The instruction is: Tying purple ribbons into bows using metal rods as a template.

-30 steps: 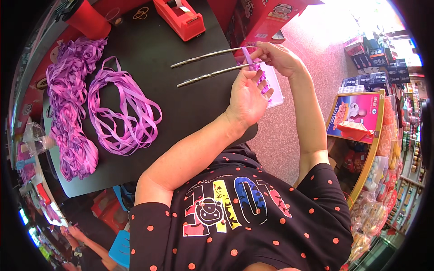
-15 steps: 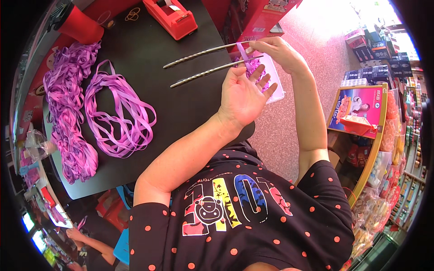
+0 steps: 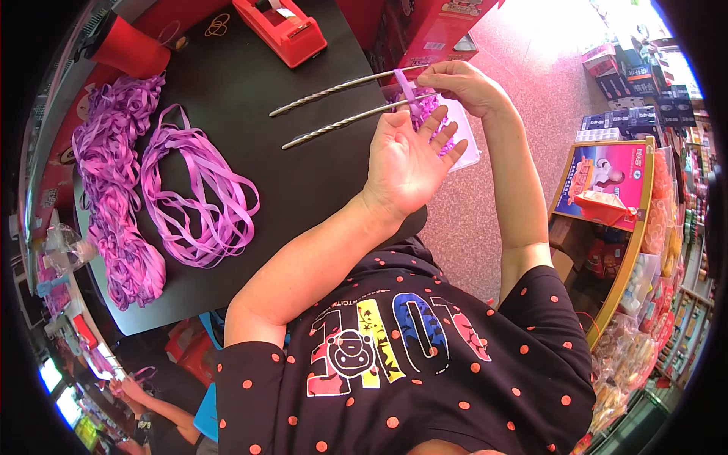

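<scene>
Two twisted metal rods [image 3: 334, 89] stick out over the black table, side by side. Across both runs a purple ribbon [image 3: 405, 85]. My right hand [image 3: 464, 82] is at the rods' right ends, thumb and fingers pinched together at the ribbon; the exact grip is partly hidden. Just below, my left hand [image 3: 406, 168] is turned palm up with its fingers spread, its thumb close to the lower rod and the ribbon. Behind its fingers, a white plastic tub [image 3: 468, 144] contains purple ribbon pieces [image 3: 444, 139].
A looped purple ribbon coil [image 3: 199, 193] and a thick purple ribbon bundle [image 3: 114, 197] lie on the table [image 3: 303, 205]. A red tape dispenser [image 3: 284, 32] and red cup [image 3: 130, 47] sit at the back. Shelves of goods [image 3: 607, 182] stand right. Another person's arm [image 3: 163, 409] shows lower left.
Both my hands keep nearly the same pose at the rods. The whole view has shifted slightly. At lower left, the other person's hand has moved up a little.
</scene>
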`<move>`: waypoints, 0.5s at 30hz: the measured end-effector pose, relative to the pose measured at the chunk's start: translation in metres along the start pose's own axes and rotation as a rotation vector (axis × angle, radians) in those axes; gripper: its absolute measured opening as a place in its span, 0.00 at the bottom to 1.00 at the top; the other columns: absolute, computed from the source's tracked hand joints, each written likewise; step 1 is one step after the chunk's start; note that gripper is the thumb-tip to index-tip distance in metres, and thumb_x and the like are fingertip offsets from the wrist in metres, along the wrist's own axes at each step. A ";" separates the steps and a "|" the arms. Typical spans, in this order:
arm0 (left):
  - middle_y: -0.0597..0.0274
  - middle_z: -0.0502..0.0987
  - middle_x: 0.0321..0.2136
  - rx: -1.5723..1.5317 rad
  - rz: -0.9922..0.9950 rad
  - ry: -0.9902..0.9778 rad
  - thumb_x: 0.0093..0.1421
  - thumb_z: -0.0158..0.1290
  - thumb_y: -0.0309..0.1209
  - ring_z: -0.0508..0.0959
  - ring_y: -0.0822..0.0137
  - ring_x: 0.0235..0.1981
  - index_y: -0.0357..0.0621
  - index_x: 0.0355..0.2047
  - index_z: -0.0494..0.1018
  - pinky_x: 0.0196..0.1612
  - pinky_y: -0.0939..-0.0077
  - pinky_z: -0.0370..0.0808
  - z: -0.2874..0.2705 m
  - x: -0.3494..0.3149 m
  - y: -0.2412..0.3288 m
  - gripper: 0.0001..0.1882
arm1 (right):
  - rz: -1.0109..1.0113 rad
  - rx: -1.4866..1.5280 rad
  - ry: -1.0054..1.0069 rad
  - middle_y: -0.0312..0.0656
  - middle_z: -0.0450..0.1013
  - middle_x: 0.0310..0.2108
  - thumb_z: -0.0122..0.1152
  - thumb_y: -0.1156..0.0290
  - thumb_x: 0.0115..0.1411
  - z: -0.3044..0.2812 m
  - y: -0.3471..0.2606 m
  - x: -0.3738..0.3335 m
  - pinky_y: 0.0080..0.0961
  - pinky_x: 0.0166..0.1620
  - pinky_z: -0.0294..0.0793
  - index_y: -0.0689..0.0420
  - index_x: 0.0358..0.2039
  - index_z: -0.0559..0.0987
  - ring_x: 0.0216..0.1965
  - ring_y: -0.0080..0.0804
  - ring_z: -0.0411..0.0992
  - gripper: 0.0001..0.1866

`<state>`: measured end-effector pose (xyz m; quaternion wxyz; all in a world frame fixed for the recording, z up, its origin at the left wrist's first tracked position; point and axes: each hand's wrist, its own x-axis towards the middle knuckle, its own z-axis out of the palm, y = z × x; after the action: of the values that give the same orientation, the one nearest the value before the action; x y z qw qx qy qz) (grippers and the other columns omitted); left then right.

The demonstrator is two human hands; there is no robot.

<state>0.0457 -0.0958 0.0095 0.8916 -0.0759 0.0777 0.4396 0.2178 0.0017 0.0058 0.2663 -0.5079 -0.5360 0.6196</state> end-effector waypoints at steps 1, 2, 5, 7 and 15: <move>0.56 0.64 0.50 -0.008 -0.005 0.007 0.58 0.42 0.43 0.64 0.57 0.52 0.57 0.55 0.61 0.60 0.53 0.58 0.000 0.000 0.000 0.23 | 0.002 0.000 -0.003 0.33 0.75 0.29 0.63 0.62 0.55 0.000 0.004 0.003 0.13 0.33 0.67 0.60 0.33 0.80 0.28 0.16 0.69 0.13; 0.57 0.63 0.50 -0.016 -0.010 0.014 0.58 0.42 0.43 0.64 0.57 0.52 0.57 0.55 0.60 0.60 0.53 0.58 0.000 0.000 0.000 0.24 | 0.014 0.065 -0.031 0.34 0.76 0.29 0.62 0.63 0.56 0.000 0.008 0.007 0.14 0.35 0.69 0.60 0.34 0.79 0.29 0.17 0.70 0.13; 0.59 0.64 0.50 -0.013 -0.001 0.061 0.58 0.43 0.43 0.64 0.58 0.52 0.59 0.56 0.60 0.59 0.55 0.58 0.002 -0.003 -0.002 0.24 | 0.038 0.137 -0.117 0.36 0.76 0.31 0.61 0.66 0.57 -0.001 0.023 0.021 0.17 0.37 0.73 0.61 0.37 0.78 0.31 0.19 0.73 0.12; 0.59 0.64 0.50 -0.013 0.002 0.054 0.58 0.43 0.43 0.64 0.58 0.52 0.60 0.56 0.60 0.59 0.55 0.58 0.000 -0.002 -0.002 0.24 | 0.050 0.145 -0.176 0.37 0.77 0.32 0.60 0.67 0.57 -0.003 0.030 0.028 0.18 0.39 0.74 0.62 0.39 0.78 0.32 0.20 0.74 0.13; 0.61 0.65 0.50 0.001 0.023 0.034 0.58 0.44 0.43 0.65 0.60 0.51 0.58 0.54 0.61 0.58 0.55 0.60 -0.002 -0.002 0.000 0.23 | 0.054 0.450 -0.393 0.36 0.75 0.32 0.61 0.70 0.55 0.014 0.036 0.037 0.16 0.37 0.73 0.64 0.38 0.76 0.32 0.20 0.72 0.13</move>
<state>0.0447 -0.0980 0.0084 0.8851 -0.0821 0.0938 0.4484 0.2005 0.0185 -0.0419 0.2469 -0.3204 -0.4127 0.8161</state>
